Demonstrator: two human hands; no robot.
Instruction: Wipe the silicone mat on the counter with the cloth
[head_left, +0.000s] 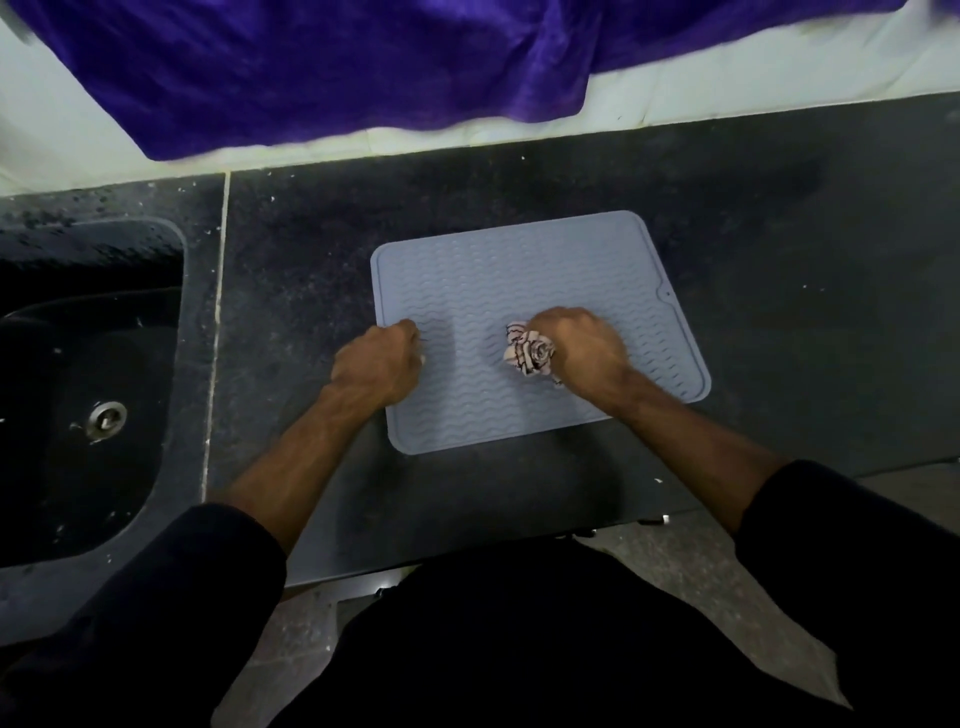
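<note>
Grey-blue silicone mat (519, 270) with wavy ridges is lying flat on the dark speckled desk (779, 218), slightly rotated, near the desk's front edge. A crumpled striped cloth (527, 354) is sitting on the mat's right-of-centre area, bunched under the right hand (582, 345); the fingers are curling round the cloth and pressing it onto the mat. The left hand (378, 366) is resting on the mat's left edge with fingers curled into a loose fist, knuckles touching the mat; cannot tell if anything is being pinched underneath. Both forearms are bare, and dark sleeves (171, 587) are pushed up toward the elbows. To the left, set into the desk, a dark sink (62, 415) is showing a metal drain (106, 418), with water droplets speckling its rim. Behind the desk a purple fabric (337, 67) is draping over a white surface (779, 88). The person's dark clothing is filling the bottom of the view
</note>
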